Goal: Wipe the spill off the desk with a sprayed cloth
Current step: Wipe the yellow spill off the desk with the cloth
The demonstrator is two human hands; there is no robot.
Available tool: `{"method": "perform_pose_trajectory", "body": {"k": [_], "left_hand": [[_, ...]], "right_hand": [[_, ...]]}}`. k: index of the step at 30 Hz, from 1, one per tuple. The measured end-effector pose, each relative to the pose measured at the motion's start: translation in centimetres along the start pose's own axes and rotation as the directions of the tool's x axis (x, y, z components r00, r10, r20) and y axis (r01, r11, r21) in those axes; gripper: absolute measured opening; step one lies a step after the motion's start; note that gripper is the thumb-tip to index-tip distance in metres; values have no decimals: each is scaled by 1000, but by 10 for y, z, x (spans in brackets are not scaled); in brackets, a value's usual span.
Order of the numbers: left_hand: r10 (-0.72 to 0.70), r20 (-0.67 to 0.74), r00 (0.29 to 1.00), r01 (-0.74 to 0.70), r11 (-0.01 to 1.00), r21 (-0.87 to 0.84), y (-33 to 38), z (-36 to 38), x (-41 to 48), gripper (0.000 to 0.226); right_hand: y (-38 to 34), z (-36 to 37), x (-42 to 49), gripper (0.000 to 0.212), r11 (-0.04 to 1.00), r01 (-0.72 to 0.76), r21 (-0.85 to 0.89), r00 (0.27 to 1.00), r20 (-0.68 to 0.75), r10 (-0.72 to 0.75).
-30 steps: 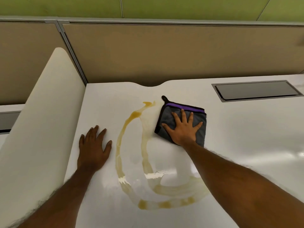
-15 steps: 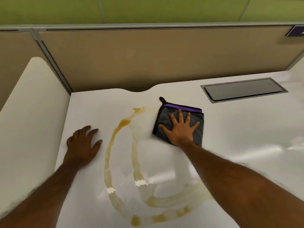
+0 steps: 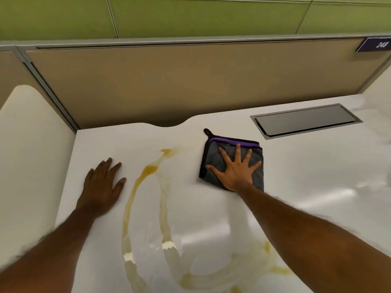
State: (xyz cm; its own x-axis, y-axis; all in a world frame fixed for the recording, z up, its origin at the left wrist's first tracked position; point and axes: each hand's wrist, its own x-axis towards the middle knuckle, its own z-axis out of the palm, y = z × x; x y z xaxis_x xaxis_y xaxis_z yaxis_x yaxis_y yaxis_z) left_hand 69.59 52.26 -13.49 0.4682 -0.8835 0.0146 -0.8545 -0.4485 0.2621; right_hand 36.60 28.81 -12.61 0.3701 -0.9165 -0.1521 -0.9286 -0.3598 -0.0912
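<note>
A folded grey cloth (image 3: 213,157) with a purple edge and a black loop lies flat on the white desk (image 3: 306,176). My right hand (image 3: 236,169) presses on it, palm down, fingers spread. A yellow-brown spill (image 3: 148,170) runs in a long loop from just left of the cloth down toward the near edge, partly smeared pale. My left hand (image 3: 101,185) rests flat on the desk left of the spill, fingers apart, holding nothing.
A dark rectangular cable hatch (image 3: 304,120) is set in the desk at the back right. A beige partition (image 3: 190,81) with a numbered sign (image 3: 378,45) closes the back. A white side panel (image 3: 27,157) rises at the left.
The cloth and my right hand have slid a little to the right, away from the spill's top end. My view has shifted left and down. My left hand stays flat.
</note>
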Motion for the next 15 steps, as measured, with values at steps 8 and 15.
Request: {"method": "perform_pose_trajectory", "body": {"k": [8, 15], "left_hand": [[9, -36, 999, -10, 1000, -24, -5, 3, 1, 72], [9, -52, 999, -11, 999, -44, -6, 4, 1, 70]], "right_hand": [[6, -2, 30, 98, 998, -47, 33, 998, -39, 49], [-74, 15, 36, 93, 968, 247, -34, 969, 5, -247]]}}
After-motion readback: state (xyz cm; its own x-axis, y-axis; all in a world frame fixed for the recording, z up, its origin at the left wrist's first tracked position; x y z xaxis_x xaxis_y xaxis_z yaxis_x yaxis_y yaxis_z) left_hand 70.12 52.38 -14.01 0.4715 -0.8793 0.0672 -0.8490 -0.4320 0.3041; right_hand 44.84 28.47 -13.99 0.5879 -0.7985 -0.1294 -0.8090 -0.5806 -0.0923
